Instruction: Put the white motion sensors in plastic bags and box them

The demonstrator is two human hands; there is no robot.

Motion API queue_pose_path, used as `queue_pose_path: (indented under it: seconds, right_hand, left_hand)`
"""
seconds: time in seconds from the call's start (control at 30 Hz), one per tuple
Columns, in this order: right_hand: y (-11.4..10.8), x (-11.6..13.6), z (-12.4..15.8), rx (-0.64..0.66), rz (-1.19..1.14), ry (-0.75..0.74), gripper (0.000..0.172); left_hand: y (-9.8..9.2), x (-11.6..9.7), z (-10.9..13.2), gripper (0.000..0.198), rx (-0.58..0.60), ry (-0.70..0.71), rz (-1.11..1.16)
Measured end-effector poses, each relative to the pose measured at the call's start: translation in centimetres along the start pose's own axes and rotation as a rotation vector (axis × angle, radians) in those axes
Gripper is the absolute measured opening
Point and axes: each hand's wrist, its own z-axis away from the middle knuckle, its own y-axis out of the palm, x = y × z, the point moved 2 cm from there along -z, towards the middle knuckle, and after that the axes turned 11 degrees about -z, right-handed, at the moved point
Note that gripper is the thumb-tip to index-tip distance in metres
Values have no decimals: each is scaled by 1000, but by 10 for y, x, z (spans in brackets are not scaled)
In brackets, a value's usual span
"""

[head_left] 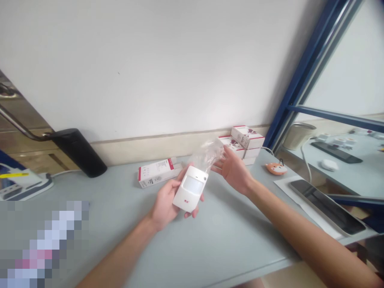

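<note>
A white motion sensor [191, 189] with a pale window and small red lettering lies tilted in my left hand [164, 203], whose fingers are wrapped round it from behind. Past its top end is a crumpled clear plastic bag [207, 154]. My right hand [235, 171] grips the bag's far side with thumb and fingers; part of that grip is hard to see through the shiny film. Behind my left hand a white and red carton [154, 173] lies on the grey table [228, 236], its flap end partly covered by my fingers.
Several similar cartons [252, 140] are stacked near the wall. On the right are an orange animal-shaped case [275, 168] and a phone [327, 206] on white paper, beside a blue-framed mirror [339, 114]. At left stand a black cylinder [79, 152] and a white power strip [27, 186].
</note>
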Motion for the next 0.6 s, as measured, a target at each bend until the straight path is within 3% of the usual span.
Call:
queue_pose_path:
  seconds: [0.23,0.3,0.43,0.6]
  right_hand:
    - [10,-18,14,263,168,191,61]
    - [15,-23,19,310,153,246,59]
    - [23,-25,26,276,103,223,42]
    - [20,-22,23,179,27,172,41]
  left_hand:
    - [5,-4,1,66,-6,31,-45]
    - [5,-4,1,65,-16,46,-56]
    - [7,-4,0,64,-49,78,-83]
    - [10,-4,0,65,-107,88,-95]
